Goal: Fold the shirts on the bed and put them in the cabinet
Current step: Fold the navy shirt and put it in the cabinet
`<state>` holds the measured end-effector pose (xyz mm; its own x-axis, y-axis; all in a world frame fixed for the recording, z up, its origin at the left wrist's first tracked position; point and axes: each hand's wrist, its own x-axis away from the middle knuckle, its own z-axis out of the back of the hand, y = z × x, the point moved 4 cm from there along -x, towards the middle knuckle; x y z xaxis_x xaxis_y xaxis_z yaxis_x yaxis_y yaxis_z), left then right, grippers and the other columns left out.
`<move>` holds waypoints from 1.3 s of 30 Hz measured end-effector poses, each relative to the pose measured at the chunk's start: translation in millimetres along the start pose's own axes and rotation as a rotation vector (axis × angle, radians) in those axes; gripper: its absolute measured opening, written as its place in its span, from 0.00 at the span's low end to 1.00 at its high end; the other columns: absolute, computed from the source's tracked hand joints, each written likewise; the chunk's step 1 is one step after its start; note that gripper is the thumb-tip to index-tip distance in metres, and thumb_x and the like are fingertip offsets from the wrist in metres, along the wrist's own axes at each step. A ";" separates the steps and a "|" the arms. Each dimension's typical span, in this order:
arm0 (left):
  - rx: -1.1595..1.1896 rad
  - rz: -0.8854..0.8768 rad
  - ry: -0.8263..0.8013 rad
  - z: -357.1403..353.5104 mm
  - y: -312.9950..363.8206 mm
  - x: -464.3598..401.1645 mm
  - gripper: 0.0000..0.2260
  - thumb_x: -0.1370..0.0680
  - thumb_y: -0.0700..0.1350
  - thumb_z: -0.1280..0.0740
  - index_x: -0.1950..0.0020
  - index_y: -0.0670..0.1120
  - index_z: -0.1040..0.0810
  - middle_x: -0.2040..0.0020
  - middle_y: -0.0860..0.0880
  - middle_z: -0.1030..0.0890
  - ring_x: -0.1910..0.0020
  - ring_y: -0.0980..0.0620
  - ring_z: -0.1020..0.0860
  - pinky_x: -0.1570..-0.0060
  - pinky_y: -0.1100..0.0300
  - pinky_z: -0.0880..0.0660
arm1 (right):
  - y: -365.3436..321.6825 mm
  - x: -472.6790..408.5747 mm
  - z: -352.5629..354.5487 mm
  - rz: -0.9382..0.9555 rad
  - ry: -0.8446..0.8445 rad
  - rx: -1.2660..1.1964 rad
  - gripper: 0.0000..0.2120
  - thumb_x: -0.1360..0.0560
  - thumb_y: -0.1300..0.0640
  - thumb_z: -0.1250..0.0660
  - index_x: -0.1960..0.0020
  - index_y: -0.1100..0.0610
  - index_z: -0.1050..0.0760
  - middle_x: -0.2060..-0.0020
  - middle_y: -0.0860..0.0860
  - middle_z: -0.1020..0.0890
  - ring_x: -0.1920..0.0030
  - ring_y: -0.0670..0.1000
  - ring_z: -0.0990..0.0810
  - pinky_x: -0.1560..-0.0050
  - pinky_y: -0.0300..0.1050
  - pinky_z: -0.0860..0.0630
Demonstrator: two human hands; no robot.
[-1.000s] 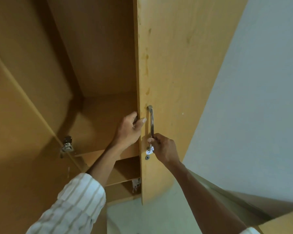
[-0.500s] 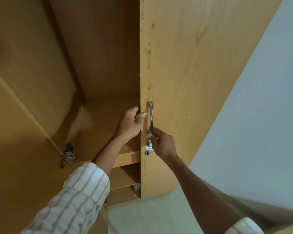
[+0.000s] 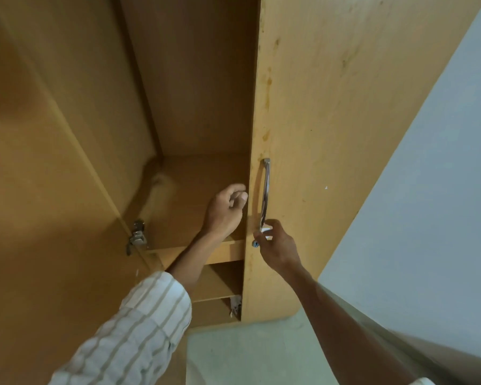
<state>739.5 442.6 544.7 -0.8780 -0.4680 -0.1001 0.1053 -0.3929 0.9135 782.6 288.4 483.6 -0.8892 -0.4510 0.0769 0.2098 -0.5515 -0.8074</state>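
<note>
Right now you're facing the cabinet [image 3: 178,93], w/ its wooden interior open on the left side of the view and taking up most of it. Left door [image 3: 39,190] is swung wide open toward you; right door [image 3: 331,134] stands closed or nearly so, its inner edge running down the middle of the view. To the right of that door is a pale wall [image 3: 428,190], and below it a light floor [image 3: 247,354].

Inside the cabinet you can see a bare upper shelf [image 3: 195,179] and, lower down, two more shelf edges. No shirts show in this view, so can't tell you where they are.

Your left arm, in a striped sleeve [image 3: 134,329] rolled back from the forearm, reaches up into the opening. Left hand [image 3: 225,209] is at the inner edge of the right door, fingers curled in, thumb near the edge; can't tell whether it actually grips the edge or just sits beside it.

Your right hand [image 3: 275,245] is at the bottom of the metal handle [image 3: 265,195] on the right door, fingertips pinching a small key [image 3: 257,241] approx. at the lock just under the handle; a bit of white shows between the fingers.

A metal hinge [image 3: 136,236] sits on the left door, level w/ the shelf. Another small metal fitting [image 3: 236,305] shows low down by the bottom shelf.
</note>
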 end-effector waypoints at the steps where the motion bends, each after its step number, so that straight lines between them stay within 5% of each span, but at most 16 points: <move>1: -0.005 0.005 0.002 3.7 -5.8 14.4 0.10 0.19 0.52 0.37 0.39 0.58 0.23 0.41 0.53 0.18 0.40 0.54 0.20 0.42 0.47 0.20 | 5.0 12.2 -7.1 -0.016 -0.027 0.029 0.21 0.18 0.46 0.39 0.29 0.54 0.34 0.39 0.52 0.19 0.43 0.55 0.18 0.47 0.48 0.23; 3: -0.012 0.021 0.012 11.0 -12.4 47.7 0.10 0.19 0.51 0.36 0.39 0.57 0.22 0.42 0.54 0.18 0.41 0.57 0.20 0.42 0.50 0.20 | 15.0 36.8 -22.7 -0.037 -0.075 0.067 0.21 0.18 0.45 0.39 0.30 0.54 0.34 0.39 0.53 0.19 0.41 0.56 0.19 0.42 0.49 0.24; 6: -0.065 0.015 0.046 26.0 -19.8 108.0 0.11 0.18 0.47 0.36 0.36 0.51 0.21 0.46 0.59 0.19 0.45 0.70 0.23 0.43 0.70 0.26 | 20.0 78.8 -48.9 -0.018 -0.153 0.062 0.19 0.19 0.47 0.37 0.31 0.54 0.31 0.41 0.51 0.17 0.42 0.55 0.18 0.42 0.50 0.23; 8: -0.119 0.009 0.115 43.6 -23.0 154.8 0.11 0.18 0.45 0.35 0.36 0.50 0.21 0.48 0.61 0.19 0.46 0.68 0.22 0.47 0.77 0.30 | 15.8 108.9 -73.7 0.057 -0.233 0.081 0.19 0.20 0.47 0.36 0.32 0.53 0.30 0.42 0.50 0.17 0.43 0.54 0.18 0.44 0.49 0.22; 14: -0.175 0.048 0.271 82.9 -31.3 262.7 0.09 0.19 0.46 0.33 0.39 0.52 0.19 0.49 0.61 0.16 0.46 0.65 0.20 0.51 0.72 0.26 | -15.4 169.3 -124.1 0.211 -0.377 0.102 0.21 0.21 0.42 0.35 0.33 0.51 0.29 0.38 0.49 0.19 0.40 0.49 0.19 0.42 0.45 0.23; 17: -0.234 -0.020 0.397 111.7 -25.7 311.0 0.04 0.19 0.44 0.32 0.47 0.47 0.17 0.55 0.58 0.15 0.55 0.61 0.17 0.59 0.69 0.22 | -46.4 205.8 -144.5 0.335 -0.443 0.086 0.23 0.20 0.43 0.35 0.30 0.53 0.30 0.36 0.50 0.20 0.38 0.49 0.21 0.41 0.42 0.26; 21: -0.236 -0.065 0.741 157.7 -14.3 348.1 0.16 0.21 0.55 0.35 0.60 0.44 0.19 0.68 0.52 0.18 0.68 0.55 0.18 0.68 0.66 0.25 | -91.8 231.9 -160.4 0.444 -0.431 0.095 0.24 0.22 0.38 0.35 0.32 0.50 0.29 0.38 0.47 0.19 0.39 0.50 0.20 0.44 0.45 0.24; 25: -0.158 -0.024 0.984 196.0 -28.5 354.6 0.11 0.18 0.53 0.39 0.50 0.47 0.22 0.58 0.49 0.18 0.59 0.48 0.18 0.60 0.48 0.19 | -128.5 249.2 -175.4 0.477 -0.419 0.164 0.28 0.24 0.36 0.34 0.30 0.49 0.32 0.36 0.46 0.20 0.37 0.53 0.21 0.38 0.51 0.25; 29: -0.065 0.157 0.759 211.9 -49.6 340.5 0.15 0.16 0.52 0.42 0.33 0.53 0.22 0.39 0.53 0.18 0.42 0.50 0.19 0.43 0.41 0.20 | -151.1 264.1 -190.3 0.561 -0.316 0.272 0.27 0.23 0.32 0.38 0.33 0.49 0.32 0.39 0.46 0.19 0.42 0.54 0.18 0.42 0.52 0.21; 39: -0.006 0.020 0.460 220.8 -43.4 319.8 0.06 0.20 0.49 0.32 0.51 0.58 0.16 0.59 0.53 0.14 0.57 0.52 0.15 0.57 0.43 0.17 | -132.5 258.6 -178.6 0.482 -0.103 0.325 0.16 0.19 0.40 0.41 0.42 0.50 0.25 0.54 0.45 0.16 0.61 0.46 0.16 0.60 0.45 0.17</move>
<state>351.0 484.8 560.1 -0.5772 -0.7779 -0.2484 0.1241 -0.3842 0.9149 452.3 370.2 505.9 -0.6222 -0.7608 -0.1847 0.7085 -0.4468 -0.5462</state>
